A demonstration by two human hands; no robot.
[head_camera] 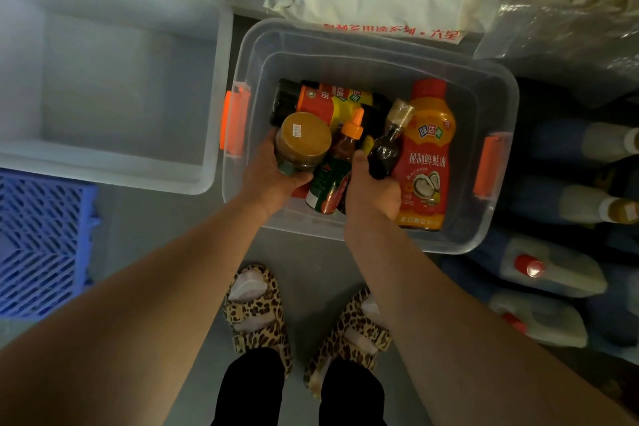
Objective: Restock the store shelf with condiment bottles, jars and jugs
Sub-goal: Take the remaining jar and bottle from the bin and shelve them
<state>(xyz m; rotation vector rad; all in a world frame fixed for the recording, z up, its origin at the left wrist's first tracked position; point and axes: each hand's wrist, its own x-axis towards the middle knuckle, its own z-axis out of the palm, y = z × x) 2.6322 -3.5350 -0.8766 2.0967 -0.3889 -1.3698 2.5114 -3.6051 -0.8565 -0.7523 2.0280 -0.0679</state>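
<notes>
Head view: inside the clear bin (498, 86), my left hand (273, 176) grips a gold-lidded jar (302, 143); my right hand (371, 190) clasps a dark bottle (387, 149) beside the oyster-sauce bottle (427, 162).

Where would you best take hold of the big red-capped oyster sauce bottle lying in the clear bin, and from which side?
Probably from above, around the waist below the red cap. The oyster sauce bottle lies flat, label up, along the right side of the bin, its narrowed upper body exposed. The right hand, gripping a dark bottle, crowds its left edge, so the far, cap end is freest.
</notes>
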